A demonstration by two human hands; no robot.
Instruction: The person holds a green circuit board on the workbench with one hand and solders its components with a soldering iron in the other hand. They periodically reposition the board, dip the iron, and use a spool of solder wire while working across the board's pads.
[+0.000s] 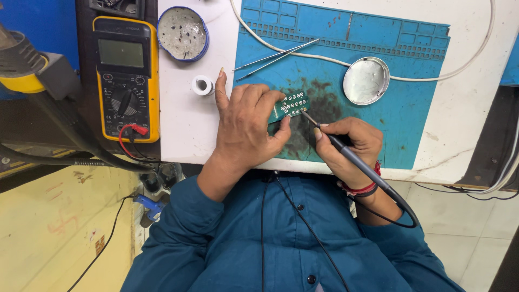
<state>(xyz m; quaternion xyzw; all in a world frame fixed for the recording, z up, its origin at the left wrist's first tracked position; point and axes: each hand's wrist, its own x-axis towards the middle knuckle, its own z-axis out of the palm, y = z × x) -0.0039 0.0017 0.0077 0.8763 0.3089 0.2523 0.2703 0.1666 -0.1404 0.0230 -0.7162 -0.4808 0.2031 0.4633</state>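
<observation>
Pinning a small green circuit board point(291, 104) against the blue work mat point(411, 116) on the table point(184, 119), my left hand point(246, 121) is curling shut over the board's near-left end, forefinger stretched away. My right hand point(348, 146) is closing round a soldering iron point(346, 151), pen-fashion, its tip touching the board's right edge, or so it seems; the contact is too small to be sure. The board's long axis is running up-right, lying just up-left of the right hand. Farther off, a blue-rimmed tin point(183, 32) is holding greyish residue, and a shallow silver dish point(366, 80) is sitting on the mat, apparently holding nothing.
</observation>
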